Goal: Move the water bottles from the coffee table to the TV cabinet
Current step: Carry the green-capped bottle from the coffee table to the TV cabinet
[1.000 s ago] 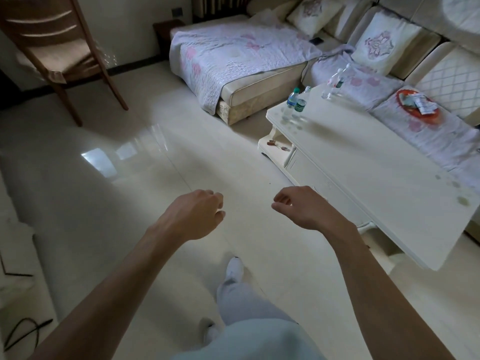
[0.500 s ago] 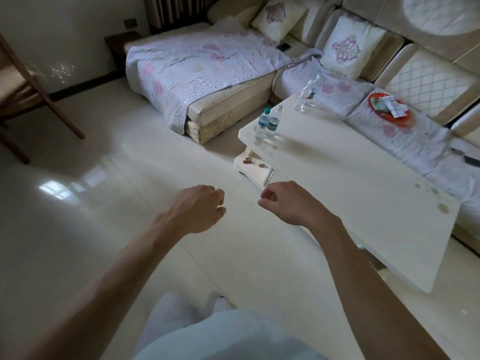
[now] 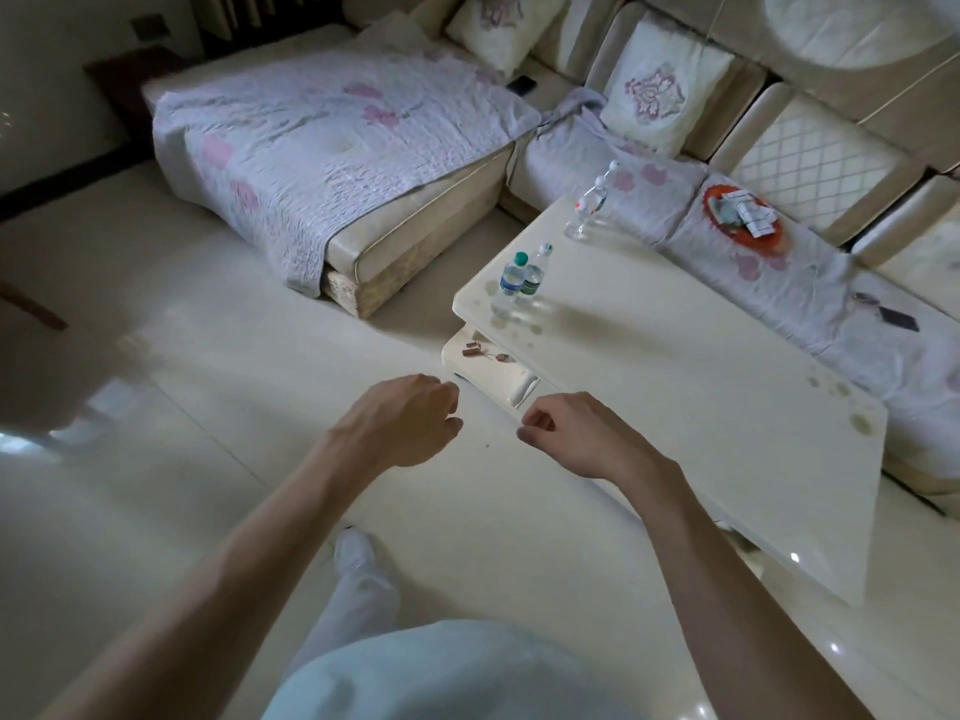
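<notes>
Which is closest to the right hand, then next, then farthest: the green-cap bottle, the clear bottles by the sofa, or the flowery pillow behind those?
1. Green-cap bottle, at the coffee table corner on the floor side, nearest the right hand.
2. Clear bottles, at the corner beside the sofa, farther back.
3. Flowery pillow, leaning on the sofa back, farthest.

There are four water bottles [image 3: 510, 283] on one tabletop [image 3: 675, 397]: two at its 10 o'clock corner and two at 11 o'clock. Two flower pillows [image 3: 660, 101] and one red plate [image 3: 712, 200] sit on one sofa [image 3: 810, 158].
</notes>
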The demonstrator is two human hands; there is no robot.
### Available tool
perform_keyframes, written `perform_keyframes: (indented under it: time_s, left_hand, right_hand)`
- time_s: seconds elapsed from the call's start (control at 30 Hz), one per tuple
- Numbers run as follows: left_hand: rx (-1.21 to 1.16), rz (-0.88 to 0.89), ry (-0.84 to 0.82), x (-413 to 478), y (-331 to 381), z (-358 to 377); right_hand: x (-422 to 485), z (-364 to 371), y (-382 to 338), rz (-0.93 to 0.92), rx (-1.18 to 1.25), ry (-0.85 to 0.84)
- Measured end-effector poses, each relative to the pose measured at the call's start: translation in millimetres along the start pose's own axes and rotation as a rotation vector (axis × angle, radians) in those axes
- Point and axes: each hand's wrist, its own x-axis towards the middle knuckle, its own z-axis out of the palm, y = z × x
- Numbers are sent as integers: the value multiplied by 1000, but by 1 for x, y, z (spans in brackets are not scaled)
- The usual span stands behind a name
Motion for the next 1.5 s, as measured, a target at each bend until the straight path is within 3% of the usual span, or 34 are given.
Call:
perform_keyframes:
  time_s: [0.23,0.43,0.87,1.17,1.33,1.5]
  left_hand:
    - [27,75,-14,69,-70,-49]
    - [25,124,-121,128,-99,-65]
    - [44,53,-256,311,-141,-103]
    - [56,153,-316,447,-127,-119]
    - [-2,214,-397,509,-138,-106]
    - [18,265,-511,569,-167,-72]
  right_hand:
    - [77,-34,-53,40,79,57]
    - [132,-44,-58,114,114,31]
    - [302,-97,-4,183,226,-1]
    - [406,-122,41,195,161,-38]
    - [456,-102,62,367,336,-88]
    - [520,-37,80,659,638,94]
